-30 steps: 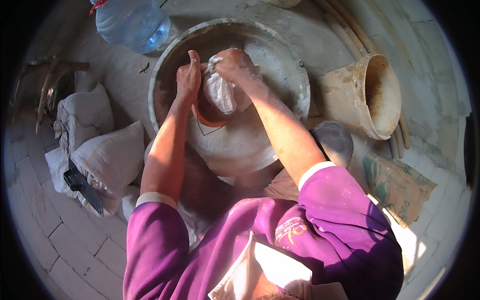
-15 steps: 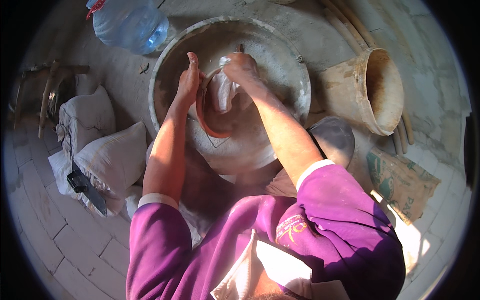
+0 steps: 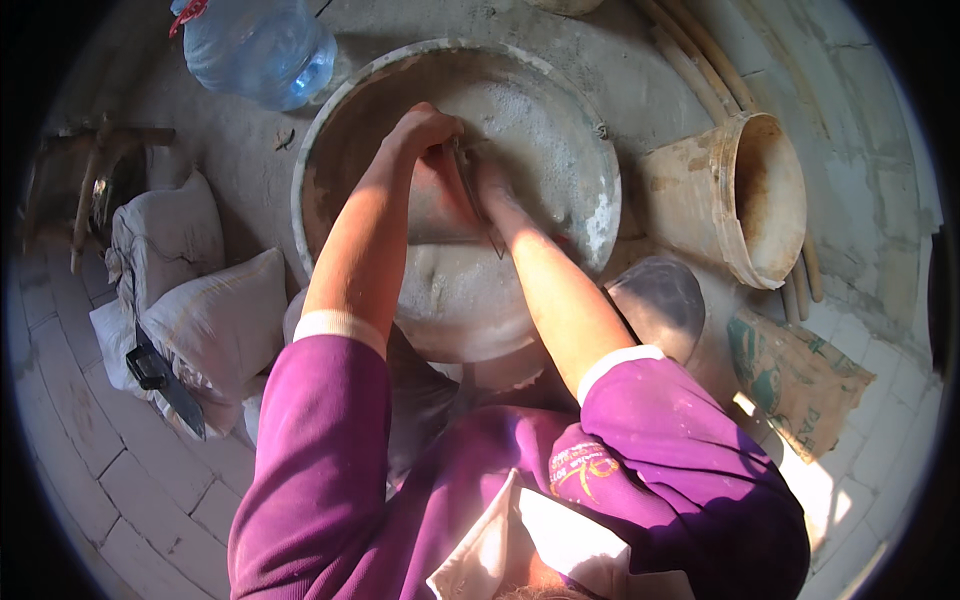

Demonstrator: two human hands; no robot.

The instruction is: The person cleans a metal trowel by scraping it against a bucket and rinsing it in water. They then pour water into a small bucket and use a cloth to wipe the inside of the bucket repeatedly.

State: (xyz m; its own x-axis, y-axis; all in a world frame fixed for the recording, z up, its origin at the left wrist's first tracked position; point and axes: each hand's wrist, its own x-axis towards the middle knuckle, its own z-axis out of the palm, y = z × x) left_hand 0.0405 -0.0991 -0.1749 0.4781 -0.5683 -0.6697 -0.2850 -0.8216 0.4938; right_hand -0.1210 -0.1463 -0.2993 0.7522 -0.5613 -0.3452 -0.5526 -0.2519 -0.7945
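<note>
Reddish-brown open vessel with a thin wire handle (image 3: 455, 192) tilts steeply inside the wide, round, grey, residue-streaked basin (image 3: 345, 185), between both forearms. From my distant view, its rim shows nearly edge-on, running from the far side back toward the wearer, its mouth apparently facing right. The bare left hand (image 3: 428, 125) is nearer the rim's far end; its grip looks closed there, fingertips hidden. The bare right hand (image 3: 490, 182) sits just right of the rim, partly obscured; I cannot tell how open its grip is, or what it holds.
</note>
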